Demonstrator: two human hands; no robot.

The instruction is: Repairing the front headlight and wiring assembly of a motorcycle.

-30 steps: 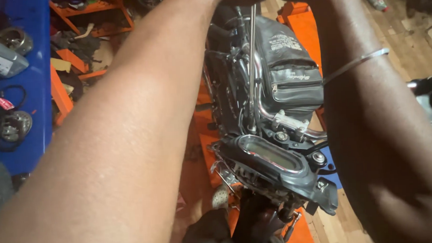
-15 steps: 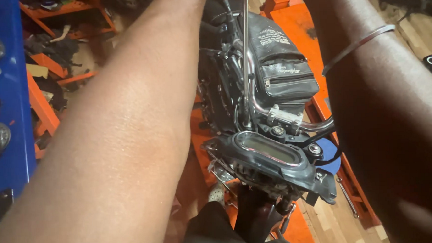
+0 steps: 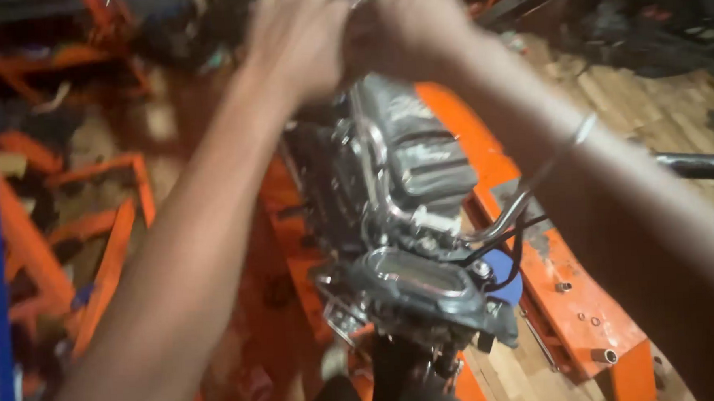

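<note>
Left hand and right hand side by side, both grips closed on far top end of grey engine. Engine rests on orange stand, near its left edge.

A repair workshop: a grey metal engine assembly sits on an orange steel stand, with orange metal frames over a wooden plank floor.

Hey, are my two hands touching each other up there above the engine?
Touching. The head view shows the left hand pressed against the right hand, no gap, above the engine.
</note>
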